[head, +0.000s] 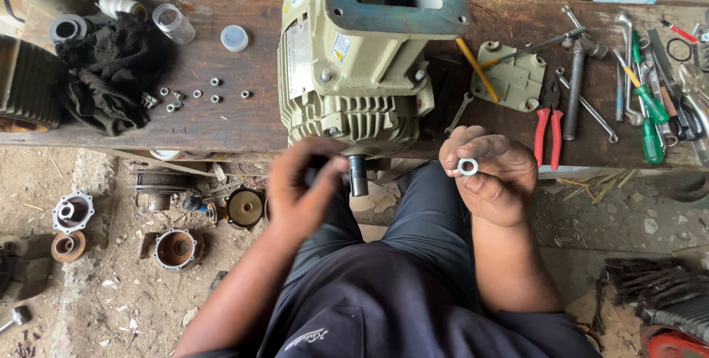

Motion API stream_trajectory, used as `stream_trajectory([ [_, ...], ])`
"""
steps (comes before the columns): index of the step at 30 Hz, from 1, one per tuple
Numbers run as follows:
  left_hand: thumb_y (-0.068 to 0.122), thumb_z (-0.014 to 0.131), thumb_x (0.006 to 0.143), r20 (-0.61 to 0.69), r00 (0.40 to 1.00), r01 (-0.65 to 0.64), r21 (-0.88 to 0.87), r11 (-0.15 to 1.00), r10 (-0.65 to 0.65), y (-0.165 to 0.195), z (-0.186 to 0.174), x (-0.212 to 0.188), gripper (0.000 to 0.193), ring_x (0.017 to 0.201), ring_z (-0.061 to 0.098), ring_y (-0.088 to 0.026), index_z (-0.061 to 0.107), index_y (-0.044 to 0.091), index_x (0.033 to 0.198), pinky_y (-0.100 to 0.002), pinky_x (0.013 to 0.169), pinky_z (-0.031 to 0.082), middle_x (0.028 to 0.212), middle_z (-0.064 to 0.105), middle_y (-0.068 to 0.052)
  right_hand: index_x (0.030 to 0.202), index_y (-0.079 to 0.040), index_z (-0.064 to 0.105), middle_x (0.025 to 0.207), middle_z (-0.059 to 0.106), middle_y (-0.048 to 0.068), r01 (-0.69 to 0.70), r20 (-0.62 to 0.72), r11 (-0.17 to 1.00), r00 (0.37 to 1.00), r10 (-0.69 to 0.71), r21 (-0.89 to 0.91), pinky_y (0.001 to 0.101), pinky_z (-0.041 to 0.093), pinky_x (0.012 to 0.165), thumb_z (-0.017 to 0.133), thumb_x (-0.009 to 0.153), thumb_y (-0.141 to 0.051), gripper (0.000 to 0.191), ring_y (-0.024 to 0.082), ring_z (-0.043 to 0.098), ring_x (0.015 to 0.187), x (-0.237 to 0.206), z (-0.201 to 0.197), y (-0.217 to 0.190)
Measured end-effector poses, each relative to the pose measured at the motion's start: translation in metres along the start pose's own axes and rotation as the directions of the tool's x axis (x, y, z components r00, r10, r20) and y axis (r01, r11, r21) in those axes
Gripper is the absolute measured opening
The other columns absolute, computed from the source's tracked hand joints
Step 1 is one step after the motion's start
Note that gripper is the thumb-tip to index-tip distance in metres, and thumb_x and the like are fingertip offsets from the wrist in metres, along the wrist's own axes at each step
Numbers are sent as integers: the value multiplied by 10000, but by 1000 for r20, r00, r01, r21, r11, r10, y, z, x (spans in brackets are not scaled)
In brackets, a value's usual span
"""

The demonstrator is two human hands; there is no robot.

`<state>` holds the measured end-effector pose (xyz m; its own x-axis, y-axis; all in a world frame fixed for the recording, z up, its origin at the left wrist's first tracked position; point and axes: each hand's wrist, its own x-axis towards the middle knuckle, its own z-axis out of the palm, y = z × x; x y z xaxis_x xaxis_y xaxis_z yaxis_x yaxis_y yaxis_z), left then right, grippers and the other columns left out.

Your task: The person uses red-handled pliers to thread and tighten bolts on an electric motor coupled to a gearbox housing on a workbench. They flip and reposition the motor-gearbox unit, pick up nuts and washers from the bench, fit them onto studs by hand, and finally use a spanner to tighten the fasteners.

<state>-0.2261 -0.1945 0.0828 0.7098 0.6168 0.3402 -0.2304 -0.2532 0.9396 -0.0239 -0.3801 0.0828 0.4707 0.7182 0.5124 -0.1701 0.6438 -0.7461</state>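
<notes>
A beige electric motor (354, 70) with a blue-green top frame stands on the wooden bench (221, 118), its dark shaft (358, 175) sticking out over the front edge. My right hand (491, 173) pinches a small metal washer (467, 166) between thumb and fingers, just right of the shaft. My left hand (303, 188) is blurred, right beside the shaft on its left, fingers curled around something small and dark that I cannot make out.
Several loose nuts (196, 96), a black rag (111, 70), a clear jar (173, 23) and a white lid (234, 38) lie left of the motor. Red-handled pliers (549, 133), green screwdrivers (648, 110), wrenches and a beige cover plate (513, 76) lie right. Metal motor parts (176, 249) litter the floor.
</notes>
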Motion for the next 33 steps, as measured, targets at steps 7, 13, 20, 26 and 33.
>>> stream_trajectory([
  [7, 28, 680, 999, -318, 935, 158, -27, 987, -159, -52, -66, -12, 148, 956, 652, -97, 668, -14, 1141, -237, 880, 538, 1033, 709, -49, 1202, 33, 694, 1109, 700, 126, -14, -110, 772, 991, -72, -635, 192, 460, 671, 662, 931, 64, 275, 132, 617, 871, 26, -1, -11],
  [13, 26, 669, 1016, -382, 912, 133, -72, 989, -150, -73, -94, -14, 163, 969, 622, -84, 652, -21, 1171, -222, 894, 500, 1048, 683, -33, 1172, 18, 703, 1042, 717, 88, 67, 37, 335, 995, -94, -940, 266, 513, 781, 754, 918, 44, 260, 149, 637, 855, 80, -11, -6],
  [20, 191, 747, 947, -520, 835, 381, 307, 872, -182, -113, -146, -12, 270, 760, 589, -143, 699, 26, 1154, -277, 702, 494, 965, 712, -59, 1062, 31, 717, 1048, 705, 136, 130, 138, 143, 989, 45, -981, 320, 541, 832, 820, 890, 7, 201, 219, 674, 933, 92, -12, 13],
  [26, 249, 764, 911, -604, 791, 462, 483, 744, -98, -174, -194, -4, 273, 797, 696, -232, 732, 66, 1112, -360, 754, 546, 1010, 755, -98, 1116, 24, 750, 979, 716, 129, 0, 13, 161, 997, 76, -987, 312, 524, 830, 816, 990, 9, 143, 217, 668, 895, 89, -12, 13],
  [33, 228, 798, 847, -593, 805, 462, 601, 652, -24, -212, -200, 28, 266, 944, 690, -309, 715, 93, 1061, -419, 807, 535, 1026, 717, -89, 1128, 67, 733, 1031, 717, 124, -54, -49, 255, 998, 26, -965, 245, 507, 824, 784, 1016, 78, 124, 126, 658, 902, 74, -27, 27],
])
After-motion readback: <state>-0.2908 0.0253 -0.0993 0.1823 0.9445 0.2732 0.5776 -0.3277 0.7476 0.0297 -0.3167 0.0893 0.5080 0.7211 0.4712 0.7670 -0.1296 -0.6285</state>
